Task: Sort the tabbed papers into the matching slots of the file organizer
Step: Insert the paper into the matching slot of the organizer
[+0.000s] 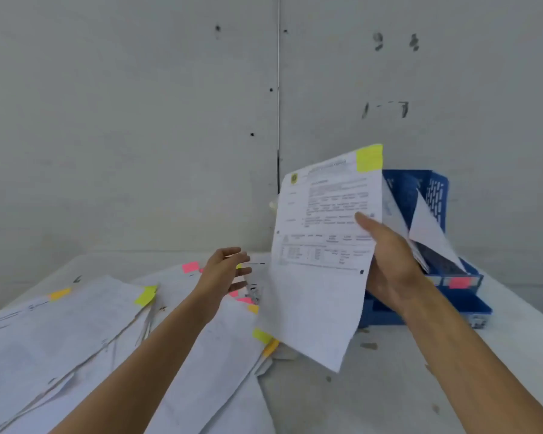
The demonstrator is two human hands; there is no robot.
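Presently, as catalogued:

- File organizer (436, 189): rigid blue plastic with a perforated side wall, standing on the pale, speckled desk (373, 386). A pink label (459, 281) sits on its front lip, and limp white sheets (427, 227) lean inside.
- Printed sheet (323, 245): thin rectangular paper with a square yellow tab (369, 158) at its top corner, held upright just left of the organizer.
- Right hand (392, 264): grips the sheet's right edge, thumb on the printed face.
- Left hand (224, 270): further left of the organizer, fingers loosely spread, holding nothing.
- Paper piles (76, 324): fanned flat, left of the organizer, edged with pink, yellow and orange tabs.
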